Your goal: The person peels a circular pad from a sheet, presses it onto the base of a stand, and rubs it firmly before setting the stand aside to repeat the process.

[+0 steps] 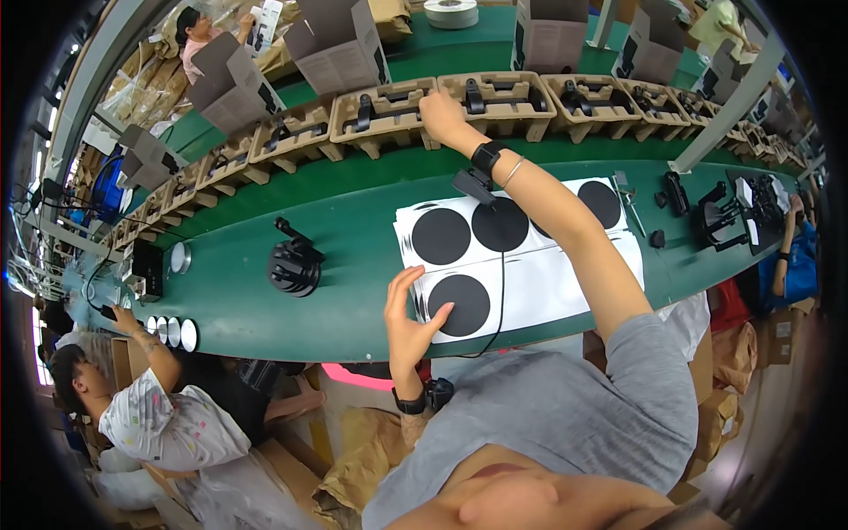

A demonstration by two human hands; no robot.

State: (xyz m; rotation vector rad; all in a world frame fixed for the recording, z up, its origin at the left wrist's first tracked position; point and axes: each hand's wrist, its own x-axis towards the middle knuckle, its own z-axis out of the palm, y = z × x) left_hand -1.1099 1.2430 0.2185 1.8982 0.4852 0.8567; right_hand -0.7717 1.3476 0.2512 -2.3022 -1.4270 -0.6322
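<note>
My left hand (411,322) is spread over the near left corner of a stack of white sheets (548,283), its thumb on a black round disc (461,307). Several more black discs, such as one on the far left (441,237), make a row along the far half of the stack. My right arm stretches across the sheets. At the adjoining ends of two brown moulded pulp trays (384,132), my right hand (443,117) has its fingers curled; what they hold is hidden. Black parts (475,95) lie in the trays.
A black ribbed device (294,265) stands left on the green bench (353,322). Open boxes (336,49) stand behind the tray row. Black devices (720,216) and a metal post (729,110) are at the right. Co-workers sit left (168,415) and right (786,256).
</note>
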